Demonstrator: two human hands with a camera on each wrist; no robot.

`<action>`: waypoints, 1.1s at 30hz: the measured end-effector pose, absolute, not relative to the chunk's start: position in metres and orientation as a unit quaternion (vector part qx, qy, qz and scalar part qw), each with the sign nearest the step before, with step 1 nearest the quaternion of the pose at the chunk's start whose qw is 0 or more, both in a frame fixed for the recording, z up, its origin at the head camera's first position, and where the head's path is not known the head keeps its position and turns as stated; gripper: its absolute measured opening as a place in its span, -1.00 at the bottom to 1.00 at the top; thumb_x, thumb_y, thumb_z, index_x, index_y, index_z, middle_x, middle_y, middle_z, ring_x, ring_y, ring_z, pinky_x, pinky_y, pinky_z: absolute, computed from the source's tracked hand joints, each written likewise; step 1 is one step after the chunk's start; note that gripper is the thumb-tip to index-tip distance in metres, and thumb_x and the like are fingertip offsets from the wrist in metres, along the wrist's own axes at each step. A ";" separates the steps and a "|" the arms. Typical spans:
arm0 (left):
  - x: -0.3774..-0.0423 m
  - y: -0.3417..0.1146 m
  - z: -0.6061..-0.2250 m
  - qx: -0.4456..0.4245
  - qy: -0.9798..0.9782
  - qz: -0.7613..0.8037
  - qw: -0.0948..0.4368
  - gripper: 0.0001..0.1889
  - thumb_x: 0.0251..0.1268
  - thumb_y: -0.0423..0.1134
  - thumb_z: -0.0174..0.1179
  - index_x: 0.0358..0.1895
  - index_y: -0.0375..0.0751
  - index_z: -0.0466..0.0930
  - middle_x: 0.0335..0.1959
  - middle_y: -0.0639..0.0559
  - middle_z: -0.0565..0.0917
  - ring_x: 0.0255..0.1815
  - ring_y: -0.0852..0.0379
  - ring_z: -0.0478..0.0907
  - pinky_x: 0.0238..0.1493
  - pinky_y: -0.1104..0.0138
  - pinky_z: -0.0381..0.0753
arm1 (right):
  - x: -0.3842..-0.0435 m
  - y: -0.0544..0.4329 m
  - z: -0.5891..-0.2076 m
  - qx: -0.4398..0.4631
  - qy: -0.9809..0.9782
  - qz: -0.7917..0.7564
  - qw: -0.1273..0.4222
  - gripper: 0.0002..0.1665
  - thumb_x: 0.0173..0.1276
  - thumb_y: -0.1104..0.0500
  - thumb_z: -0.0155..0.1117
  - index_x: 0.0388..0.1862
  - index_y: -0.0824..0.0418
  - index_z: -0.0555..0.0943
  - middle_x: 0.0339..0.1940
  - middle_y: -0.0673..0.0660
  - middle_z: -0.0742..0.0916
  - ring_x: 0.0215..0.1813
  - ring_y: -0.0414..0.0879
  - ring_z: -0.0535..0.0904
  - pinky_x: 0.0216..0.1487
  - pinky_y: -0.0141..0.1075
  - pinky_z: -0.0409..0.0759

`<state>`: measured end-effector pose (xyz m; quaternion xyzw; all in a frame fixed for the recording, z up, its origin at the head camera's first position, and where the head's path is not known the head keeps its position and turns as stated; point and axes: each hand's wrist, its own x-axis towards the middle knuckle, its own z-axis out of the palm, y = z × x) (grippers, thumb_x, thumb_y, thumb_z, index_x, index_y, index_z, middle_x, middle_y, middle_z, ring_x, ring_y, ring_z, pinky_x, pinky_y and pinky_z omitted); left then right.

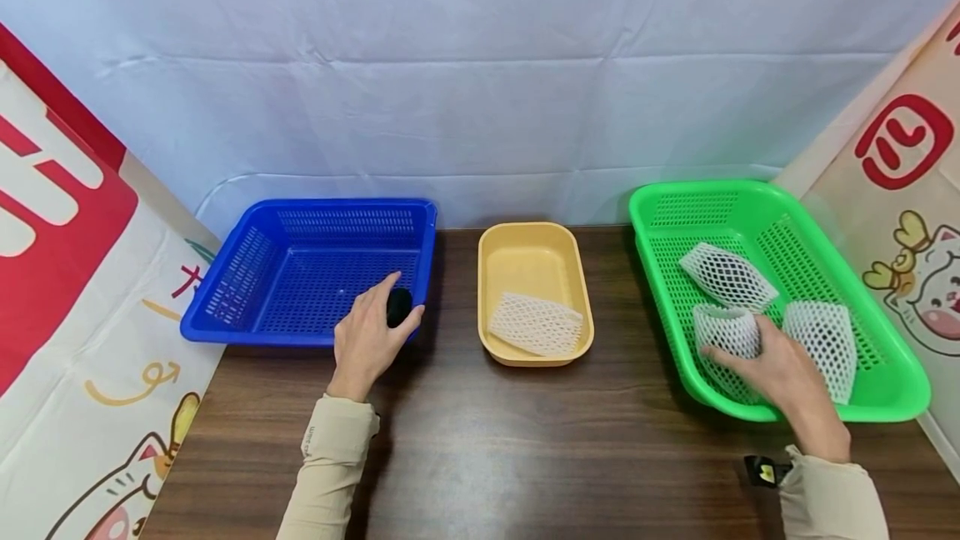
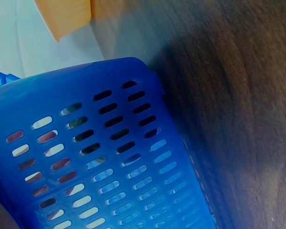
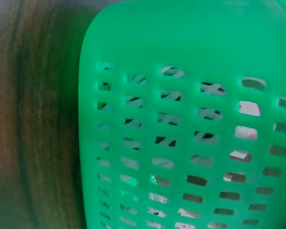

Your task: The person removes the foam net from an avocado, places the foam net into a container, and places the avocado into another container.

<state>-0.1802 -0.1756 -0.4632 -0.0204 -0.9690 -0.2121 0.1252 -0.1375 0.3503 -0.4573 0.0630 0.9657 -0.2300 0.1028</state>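
Observation:
At the front right corner of the blue basket (image 1: 309,338), my left hand (image 1: 367,340) holds a dark, nearly black rounded object (image 1: 399,307) between thumb and fingers. My right hand (image 1: 787,369) reaches over the front rim of the green basket (image 1: 675,357) and grips a white foam fruit net (image 1: 723,336), thumb on its near side. Two more foam nets lie in that basket, one behind (image 1: 727,275) and another to the right (image 1: 825,348). Both wrist views mostly show the basket walls, the blue wall (image 2: 119,119) and the green wall (image 3: 181,43), which hide the held things.
Between the baskets stands a small yellow tray (image 1: 528,244) with a flattened foam net (image 1: 536,323) in it. The wooden table (image 1: 495,457) runs up to a white cloth backdrop (image 1: 480,107). Printed cloth panels (image 1: 67,290) flank both sides.

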 end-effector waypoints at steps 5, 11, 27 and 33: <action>-0.179 -0.175 -0.462 -0.021 -0.970 -0.213 0.119 -0.28 0.27 0.32 0.14 0.44 0.12 0.35 0.37 -0.07 0.52 0.30 -0.17 0.51 -0.16 -0.06 0.65 | -0.136 0.352 -0.456 0.064 0.966 -0.235 0.088 0.34 0.31 -0.39 0.19 0.52 0.58 -0.15 0.26 0.76 0.33 0.14 0.65 0.34 -0.05 0.35 0.42; -0.178 -0.175 -0.463 -0.022 -0.968 -0.222 0.114 -0.29 0.28 0.30 0.16 0.45 0.13 0.34 0.37 -0.07 0.52 0.30 -0.17 0.50 -0.07 -0.09 0.63 | -0.132 0.352 -0.458 0.065 0.965 -0.251 0.046 0.30 0.29 -0.34 0.27 0.46 0.65 -0.04 -0.04 0.68 0.53 -0.19 0.40 0.56 -0.38 0.02 0.52; -0.176 -0.177 -0.464 -0.059 -0.957 -0.237 0.157 -0.37 0.29 0.22 0.22 0.36 0.05 0.44 0.28 -0.08 0.58 0.21 -0.15 0.55 -0.10 -0.10 0.64 | -0.123 0.333 -0.441 0.065 0.950 -0.281 -0.119 0.00 0.17 -0.15 0.48 0.34 0.45 0.31 -0.19 0.45 0.60 -0.32 0.15 0.53 -0.53 -0.33 0.32; -0.174 -0.179 -0.461 -0.091 -0.946 -0.250 0.187 -0.45 0.27 0.08 0.30 0.29 -0.01 0.52 0.21 -0.09 0.62 0.19 -0.16 0.56 -0.03 -0.08 0.63 | -0.118 0.319 -0.424 0.059 0.939 -0.295 -0.167 0.00 0.09 -0.07 0.55 0.36 0.43 0.34 -0.07 0.47 0.61 -0.24 0.07 0.53 -0.52 -0.43 0.29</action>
